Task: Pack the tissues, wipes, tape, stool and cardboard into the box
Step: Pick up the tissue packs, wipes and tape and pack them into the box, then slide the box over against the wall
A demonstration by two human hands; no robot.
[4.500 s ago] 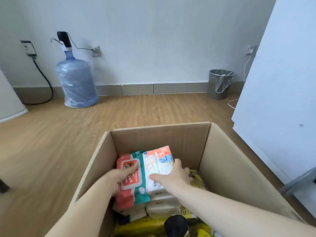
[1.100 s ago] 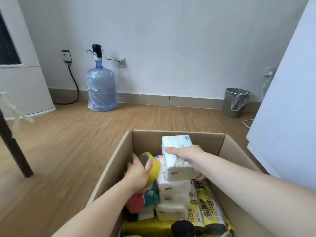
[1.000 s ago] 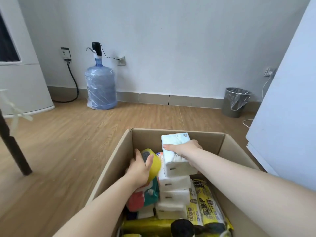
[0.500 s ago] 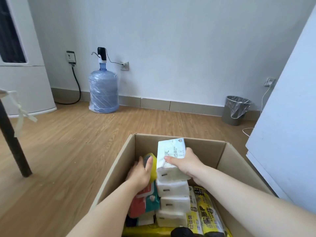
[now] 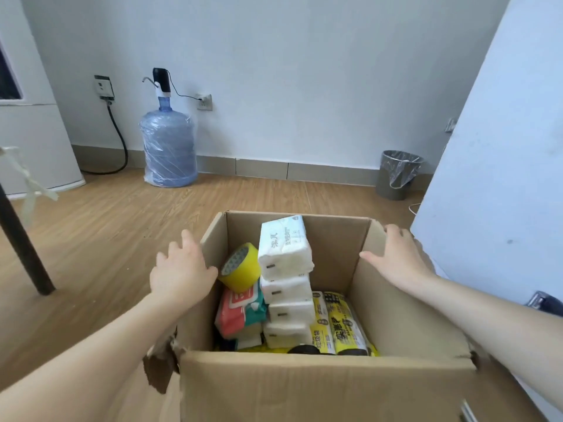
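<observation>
head view, left to right: a dark post (image 5: 21,239) stands on the wood floor (image 5: 100,239) at the far left, with a wrapped water jug (image 5: 169,147) behind it against the wall. the left hand (image 5: 179,271) rests on the outside of the cardboard box (image 5: 304,388) at its left wall, fingers spread and holding nothing, thumb hooked over the rim. just inside that wall the yellow tape roll (image 5: 240,268) sits tilted on top of the red and green wipes pack (image 5: 239,310). beside it stands a stack of white tissue packs (image 5: 285,281), the top one leaning against the far wall and rising to about the rim. to the right of the stack lie yellow printed rolls (image 5: 338,322), low in the box. the right hand (image 5: 396,258) lies open on the right wall's top edge, gripping nothing. a lined bin (image 5: 399,173) stands by the wall beyond.

by this showing, tissues, wipes and tape are packed. something yellow and black shows at the bottom near edge, perhaps the stool, though i cannot tell. no loose cardboard is visible, so that looks left to do. the hands seem placed to steady or shift the box.
</observation>
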